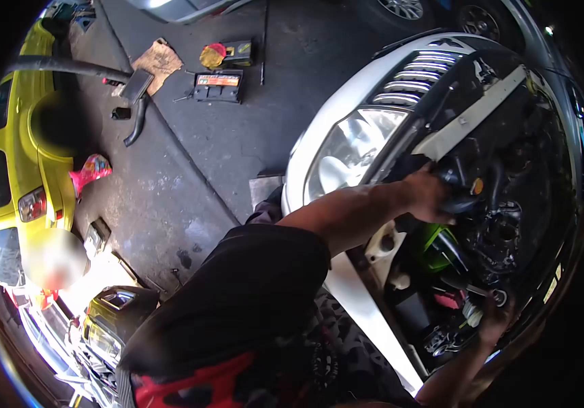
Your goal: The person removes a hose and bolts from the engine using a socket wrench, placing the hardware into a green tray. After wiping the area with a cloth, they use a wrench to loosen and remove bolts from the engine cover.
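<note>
While left hand [428,197] clamps black hose [465,202] in engine bay [509,156], right hand [494,319] rests lower, grip unclear; steady hose, pull straight, avoid yellow cap [477,185] just beside.

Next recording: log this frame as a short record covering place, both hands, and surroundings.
place: open engine bay of a white car
left hand: closed on a black hose
right hand: low in the bay, grip unclear
floor: car battery, cardboard
nearby: yellow car
</note>
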The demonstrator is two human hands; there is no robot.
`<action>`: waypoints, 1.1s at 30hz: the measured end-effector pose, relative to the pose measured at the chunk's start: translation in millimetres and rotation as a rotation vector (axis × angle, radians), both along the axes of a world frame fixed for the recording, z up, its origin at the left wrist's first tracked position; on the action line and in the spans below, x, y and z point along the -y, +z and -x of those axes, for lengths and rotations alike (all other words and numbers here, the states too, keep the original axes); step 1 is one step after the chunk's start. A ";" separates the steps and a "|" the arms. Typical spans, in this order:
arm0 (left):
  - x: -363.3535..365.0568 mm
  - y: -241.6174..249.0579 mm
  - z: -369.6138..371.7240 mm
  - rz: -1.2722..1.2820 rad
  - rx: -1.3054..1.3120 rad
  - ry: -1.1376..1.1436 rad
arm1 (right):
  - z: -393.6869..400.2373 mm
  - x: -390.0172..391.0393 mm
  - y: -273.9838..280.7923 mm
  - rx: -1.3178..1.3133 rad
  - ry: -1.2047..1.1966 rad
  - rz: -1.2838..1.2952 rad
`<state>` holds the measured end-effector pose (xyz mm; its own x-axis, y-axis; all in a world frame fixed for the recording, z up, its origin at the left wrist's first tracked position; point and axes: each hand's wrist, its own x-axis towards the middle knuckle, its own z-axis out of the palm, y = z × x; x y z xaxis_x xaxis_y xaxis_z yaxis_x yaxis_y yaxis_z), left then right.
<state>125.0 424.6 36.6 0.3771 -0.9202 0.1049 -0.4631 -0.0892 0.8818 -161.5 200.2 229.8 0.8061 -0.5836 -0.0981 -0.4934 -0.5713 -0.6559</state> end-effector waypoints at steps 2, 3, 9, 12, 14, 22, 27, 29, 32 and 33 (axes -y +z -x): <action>-25.3 27.5 13.6 0.171 -0.108 0.017 | -7.8 -65.0 6.9 0.001 -0.021 -0.244; -44.2 47.0 26.3 0.259 -0.148 -0.015 | -16.4 -98.8 9.7 0.032 0.050 -0.196; -166.0 67.7 98.7 -0.012 -0.365 -0.462 | -31.4 -197.8 -23.8 0.041 0.461 -0.024; -252.7 -7.0 120.2 0.460 0.250 -0.338 | -24.5 -214.9 -48.1 -0.291 0.454 0.077; -323.7 -23.0 114.2 0.246 0.428 -0.225 | 4.2 -206.4 -61.4 -0.474 0.401 0.227; -547.4 -216.6 150.9 -1.249 -0.598 0.584 | 107.2 -253.3 -118.5 -0.557 0.277 0.681; -655.9 -305.1 157.3 -1.524 -0.497 0.207 | 98.9 -280.5 -158.7 -0.364 0.019 0.925; -666.2 -320.0 151.2 -1.519 -0.627 0.405 | 104.4 -276.1 -172.1 -0.296 0.032 1.048; -676.7 -363.9 127.9 -1.359 -0.700 0.451 | 107.6 -275.6 -180.4 -0.187 0.038 1.051; -679.2 -384.9 119.2 -1.281 -0.721 0.497 | 117.7 -271.4 -187.7 -0.168 0.012 1.003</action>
<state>5.8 1103.8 -348.3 0.2835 -0.0206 -0.9588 0.3151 -0.9422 0.1134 -279.2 471.7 42.2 0.8333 -0.4511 0.3195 -0.5257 -0.8254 0.2058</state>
